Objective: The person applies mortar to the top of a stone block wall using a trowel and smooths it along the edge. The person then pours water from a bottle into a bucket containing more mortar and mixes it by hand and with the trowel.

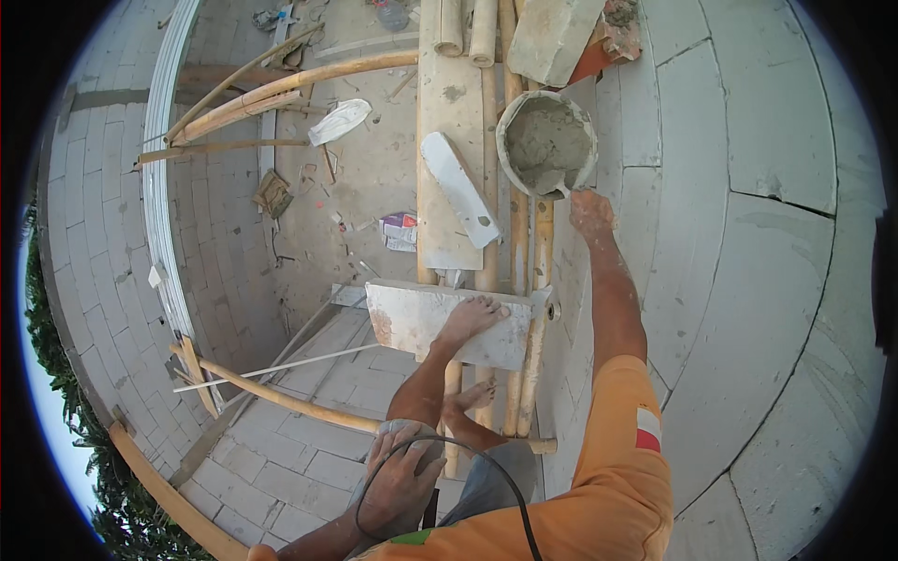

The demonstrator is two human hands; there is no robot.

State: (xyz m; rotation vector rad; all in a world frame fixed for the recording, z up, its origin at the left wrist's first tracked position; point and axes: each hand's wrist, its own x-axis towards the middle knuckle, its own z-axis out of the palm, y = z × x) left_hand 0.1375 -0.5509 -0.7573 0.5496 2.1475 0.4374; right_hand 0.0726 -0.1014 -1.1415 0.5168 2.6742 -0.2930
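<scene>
My right hand (592, 213) is closed at the near rim of a round bucket (506, 150) of wet grey mortar (547, 136). It grips a trowel (563, 190), whose handle is mostly hidden by the fingers while its blade dips into the mortar. Lower down, my left hand (404, 477) lies flat on my bent knee with the fingers spread, holding nothing. One bare foot (472, 320) of mine rests on a pale, mortar-stained board (402, 309), and the other is lower, on the bamboo poles.
Bamboo poles (519, 234) and a plank (451, 103) form a scaffold high above a littered floor (365, 178). A white slab (460, 190) lies across the plank. A pale block (557, 37) sits beyond the bucket. A block wall (692, 262) rises on the right; a black cable (477, 452) loops before me.
</scene>
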